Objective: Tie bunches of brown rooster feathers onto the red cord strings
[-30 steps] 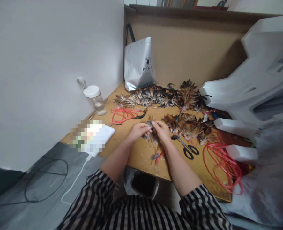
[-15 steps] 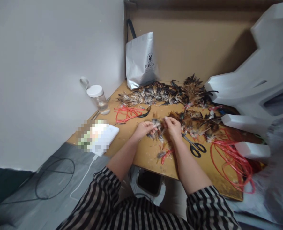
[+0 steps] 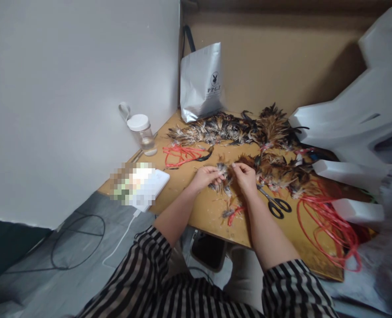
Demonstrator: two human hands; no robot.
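Observation:
Above the wooden table, my left hand [image 3: 209, 176] pinches a small bunch of grey-brown feathers [image 3: 222, 168] between thumb and fingers. My right hand [image 3: 245, 178] is close beside it, its thumb and forefinger pressed together near the bunch; what lies between those fingertips is too small to make out. Under the hands are loose feathers [image 3: 220, 189] on the tabletop. Nearer the front edge lies a short red strip [image 3: 233, 216] with a feather tuft by it. Black-handled scissors [image 3: 276, 206] rest right of my right forearm, blades partly hidden.
Feather bundles [image 3: 215, 129] line the back of the table [image 3: 202, 212], with another pile [image 3: 282, 172] at the right. Red cords [image 3: 325, 229] hang over the right edge; more red strips [image 3: 182, 155] lie left. A silver bag [image 3: 200, 84], jar [image 3: 144, 134] and white foam pieces [image 3: 351, 123] stand around.
The whole view has shifted, so things appear slightly further right. My hands keep nearly the same pose, the left one still pinching the feathers.

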